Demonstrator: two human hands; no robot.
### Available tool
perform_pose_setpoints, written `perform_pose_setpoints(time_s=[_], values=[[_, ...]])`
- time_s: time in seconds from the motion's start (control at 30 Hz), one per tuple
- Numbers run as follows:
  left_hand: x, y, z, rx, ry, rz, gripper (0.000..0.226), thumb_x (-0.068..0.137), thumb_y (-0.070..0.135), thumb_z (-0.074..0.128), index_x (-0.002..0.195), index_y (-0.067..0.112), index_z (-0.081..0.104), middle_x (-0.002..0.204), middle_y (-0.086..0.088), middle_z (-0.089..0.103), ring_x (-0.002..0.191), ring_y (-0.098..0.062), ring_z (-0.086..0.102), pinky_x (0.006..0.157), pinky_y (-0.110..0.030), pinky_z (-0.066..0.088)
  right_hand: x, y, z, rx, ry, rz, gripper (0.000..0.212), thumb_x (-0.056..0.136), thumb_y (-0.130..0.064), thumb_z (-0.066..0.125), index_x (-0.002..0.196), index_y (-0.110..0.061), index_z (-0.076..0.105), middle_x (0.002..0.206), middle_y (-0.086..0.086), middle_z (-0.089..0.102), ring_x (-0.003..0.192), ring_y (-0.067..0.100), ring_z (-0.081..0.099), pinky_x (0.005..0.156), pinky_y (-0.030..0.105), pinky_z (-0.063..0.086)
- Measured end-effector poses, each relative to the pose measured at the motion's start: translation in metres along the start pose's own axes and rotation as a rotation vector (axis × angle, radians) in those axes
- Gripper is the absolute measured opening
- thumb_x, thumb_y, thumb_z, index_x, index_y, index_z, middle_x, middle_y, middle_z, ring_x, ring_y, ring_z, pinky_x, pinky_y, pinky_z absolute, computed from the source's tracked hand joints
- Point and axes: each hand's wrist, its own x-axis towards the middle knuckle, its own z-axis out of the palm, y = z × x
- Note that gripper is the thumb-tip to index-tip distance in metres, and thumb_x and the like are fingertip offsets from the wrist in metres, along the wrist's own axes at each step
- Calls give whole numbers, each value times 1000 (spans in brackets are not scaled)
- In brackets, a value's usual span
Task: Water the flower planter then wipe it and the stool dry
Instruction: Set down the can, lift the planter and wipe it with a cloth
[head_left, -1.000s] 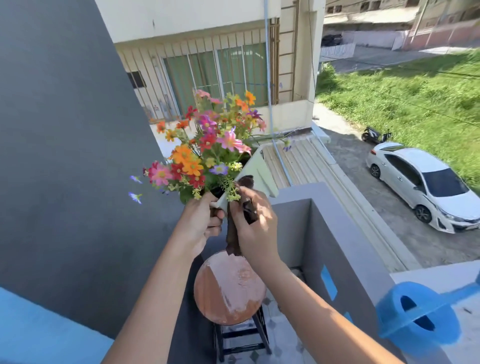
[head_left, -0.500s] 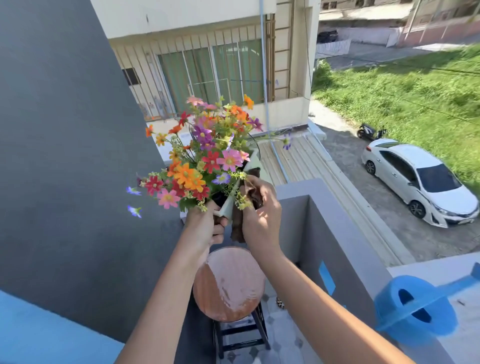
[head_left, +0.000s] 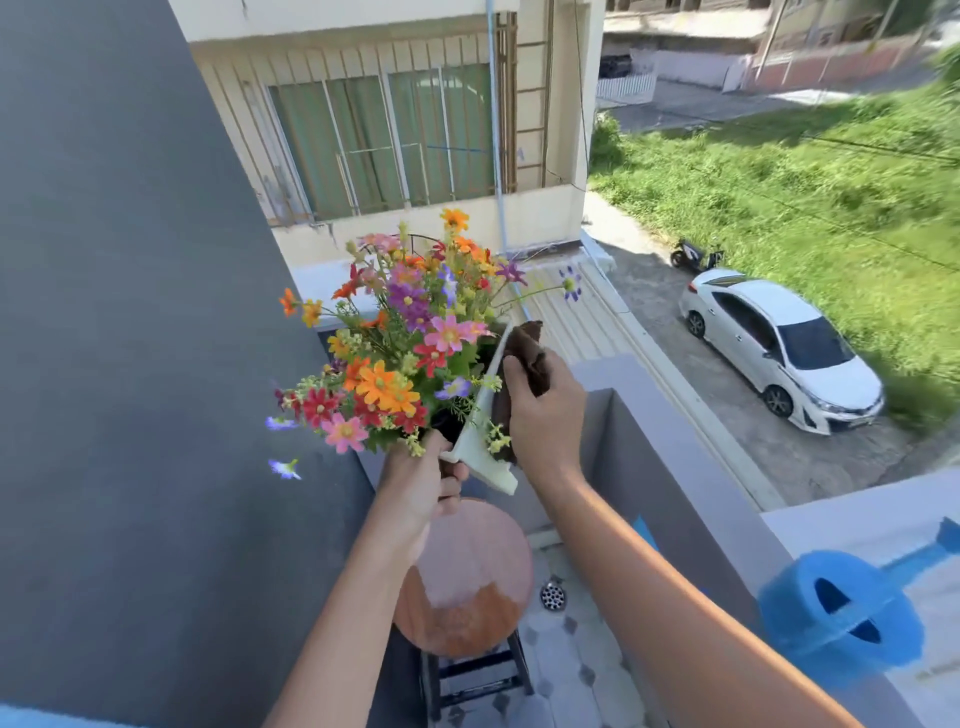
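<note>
Above the stool (head_left: 467, 577), the left hand (head_left: 415, 488) grips the planter (head_left: 480, 436) at its near end; the right hand (head_left: 545, 410) presses a cloth (head_left: 530, 348) against its side.

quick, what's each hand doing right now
Left hand: closed, holding the white planter up.
Right hand: closed on the brown cloth, pressed against the planter's side.

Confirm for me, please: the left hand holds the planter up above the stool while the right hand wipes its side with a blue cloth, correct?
Not quite: in the head view the cloth is dark brown, not blue. Otherwise correct: the left hand holds the planter above the stool while the right hand wipes.
</note>
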Motion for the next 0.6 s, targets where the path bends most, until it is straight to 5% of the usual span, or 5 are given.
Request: perform_pose_setpoints(time_s=[0.13,0.33,0.4,0.53,0.6], values=[[14,-1,-12,-35,-16,-22,15,94,18,49,86,7,43,54,-3,50,36,-9,27,36,-21,19,9,-5,7,9,6,-85,22,93,-8,63,113,-14,71,107,5,70,96,4,64,88,17,49],[18,-8,-23,35,-9,2,18,95,7,43,77,4,44,56,-8,50,33,-8,28,35,-18,20,20,33,2,-190,101,93,14,93,-18,60,81,-12,63,75,3,63,72,17,54,70,33,43],[22,-11,-22,22,-6,-21,11,95,9,44,86,3,45,58,-9,49,32,-8,28,33,-17,20,8,26,11,-160,107,40,11,94,-19,60,89,-12,68,83,5,68,78,17,60,73,37,48],[33,-17,-24,-59,35,-68,13,96,13,43,105,3,42,63,-11,48,33,-9,28,32,-19,21,-16,20,28,-44,31,-59,26,91,-2,62,116,-6,70,105,7,70,93,10,64,83,15,47],[36,-19,-27,-16,26,-53,11,95,12,43,102,3,44,63,-10,48,33,-9,28,32,-18,21,-16,31,26,-54,30,-63,24,94,-6,62,118,-6,68,107,7,71,97,12,66,84,18,49]])
